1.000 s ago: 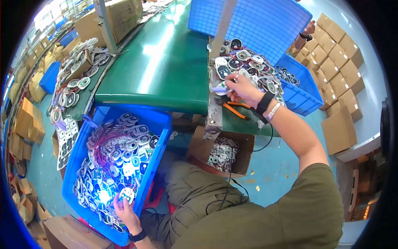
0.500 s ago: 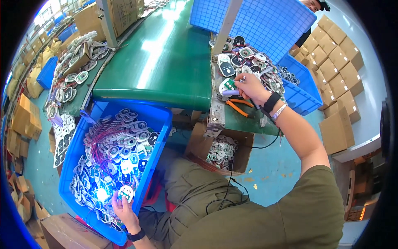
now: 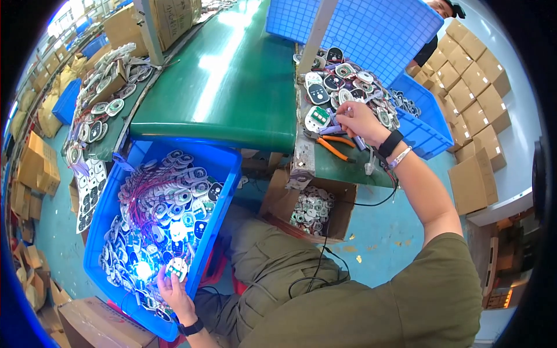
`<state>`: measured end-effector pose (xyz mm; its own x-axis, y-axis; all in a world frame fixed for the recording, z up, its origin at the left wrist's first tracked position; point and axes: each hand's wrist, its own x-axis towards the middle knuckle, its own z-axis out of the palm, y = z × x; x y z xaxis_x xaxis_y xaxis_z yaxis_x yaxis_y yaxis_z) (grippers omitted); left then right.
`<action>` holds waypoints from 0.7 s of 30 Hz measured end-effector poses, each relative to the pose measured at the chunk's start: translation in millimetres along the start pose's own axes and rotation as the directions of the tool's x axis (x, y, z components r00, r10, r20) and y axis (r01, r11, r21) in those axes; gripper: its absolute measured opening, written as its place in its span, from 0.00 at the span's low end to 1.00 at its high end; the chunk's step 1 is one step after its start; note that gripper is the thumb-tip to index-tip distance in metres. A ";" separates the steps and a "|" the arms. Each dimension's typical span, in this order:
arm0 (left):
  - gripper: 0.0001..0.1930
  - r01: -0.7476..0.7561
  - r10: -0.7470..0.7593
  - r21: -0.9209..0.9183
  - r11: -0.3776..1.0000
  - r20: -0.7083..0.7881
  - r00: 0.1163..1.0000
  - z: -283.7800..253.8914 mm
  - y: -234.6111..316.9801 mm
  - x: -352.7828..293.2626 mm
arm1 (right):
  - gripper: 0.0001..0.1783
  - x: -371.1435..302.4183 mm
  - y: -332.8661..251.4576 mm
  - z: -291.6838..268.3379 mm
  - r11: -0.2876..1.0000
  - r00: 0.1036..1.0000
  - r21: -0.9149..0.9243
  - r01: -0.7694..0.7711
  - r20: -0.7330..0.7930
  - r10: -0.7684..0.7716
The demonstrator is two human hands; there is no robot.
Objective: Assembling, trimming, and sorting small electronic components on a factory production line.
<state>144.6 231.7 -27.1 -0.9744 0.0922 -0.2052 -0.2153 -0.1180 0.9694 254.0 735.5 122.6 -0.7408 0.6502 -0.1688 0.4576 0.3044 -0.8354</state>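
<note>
At the lower left, my left hand (image 3: 176,297) pinches a white rounded housing with a green circuit board (image 3: 177,268) over the blue crate (image 3: 96,272). Many similar housings with red wires fill that crate, and a bright blue-white light glows among them. My right hand (image 3: 361,123) is closed above the bench edge on the right, fingers bunched; whatever sits in its fingertips is too small to make out. Just left of it lies another white housing with a green board (image 3: 317,118). A lilac cylinder (image 3: 333,129) and orange-handled pliers (image 3: 333,148) lie below the fingers.
A heap of housings (image 3: 342,84) lies beyond my right hand, before an upright blue crate (image 3: 371,35). The green conveyor belt (image 3: 232,104) runs between the benches. A cardboard box (image 3: 342,217) of parts stands below. A black cable (image 3: 374,204) hangs nearby. Another person (image 3: 429,52) stands far right.
My right hand has moved slightly right and up, off the housing on the bench, whose green board now shows more fully. My left hand stays with its housing.
</note>
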 end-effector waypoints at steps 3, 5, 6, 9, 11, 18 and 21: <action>0.17 -0.010 0.010 -0.001 1.000 0.012 1.000 -2.9 -3.1 1.1 | 0.14 -10.4 -7.4 -3.7 1.000 1.000 0.002 -0.004 0.019 0.004; 0.17 -0.006 0.006 0.001 1.000 0.008 1.000 -1.3 -3.0 1.1 | 0.16 -16.7 -8.7 -4.0 0.999 0.995 -0.018 0.038 -0.087 -0.039; 0.18 -0.002 0.002 0.003 1.000 0.001 1.000 -0.7 -2.7 0.9 | 0.18 -20.4 -10.1 -2.9 0.996 0.979 -0.044 0.079 -0.187 -0.086; 0.18 0.009 -0.009 -0.022 1.000 -0.006 1.000 2.1 -1.8 1.6 | 0.11 -49.0 -22.1 3.0 0.831 0.851 -0.459 0.315 -0.252 -0.461; 0.18 0.004 -0.004 -0.014 1.000 -0.026 1.000 -1.9 -0.4 -1.7 | 0.08 -58.1 -18.7 17.1 0.498 0.664 -0.738 0.455 -0.091 -0.742; 0.17 -0.008 0.008 -0.027 1.000 -0.006 1.000 -0.7 -1.2 -0.4 | 0.10 -74.9 3.0 45.3 0.473 0.906 -0.839 0.267 0.051 -0.421; 0.17 -0.009 0.009 -0.043 0.999 0.005 1.000 -0.8 -0.8 -1.2 | 0.10 -71.0 6.6 39.3 0.542 0.922 -0.790 0.287 0.074 -0.380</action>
<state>145.9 230.9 -27.6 -0.9759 0.0962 -0.1957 -0.2093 -0.1613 0.9644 290.2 664.0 108.5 -0.8932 0.4323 0.1237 0.4242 0.9014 -0.0874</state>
